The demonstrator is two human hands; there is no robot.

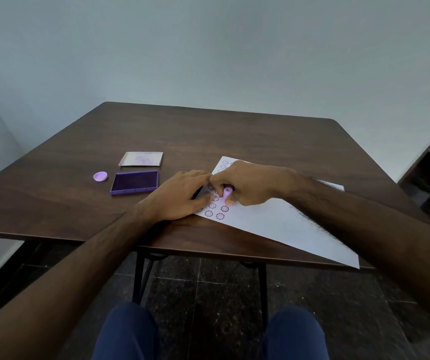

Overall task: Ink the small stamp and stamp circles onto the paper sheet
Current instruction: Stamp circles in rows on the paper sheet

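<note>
A white paper sheet (281, 224) lies at an angle on the table's near right, one corner past the edge. Several purple round stamped marks (220, 212) run along its left side. My right hand (247, 184) grips a small lilac stamp (227, 194), held upright and pressed down on the sheet. My left hand (182, 196) lies flat on the sheet's left edge, fingers spread, touching the right hand. An open purple ink pad (134, 182) sits to the left of both hands.
The ink pad's pale lid (141, 159) lies behind the pad. A lilac round cap (100, 176) rests left of the pad. The dark wooden table (208, 133) ends close to my knees; a wall stands behind it.
</note>
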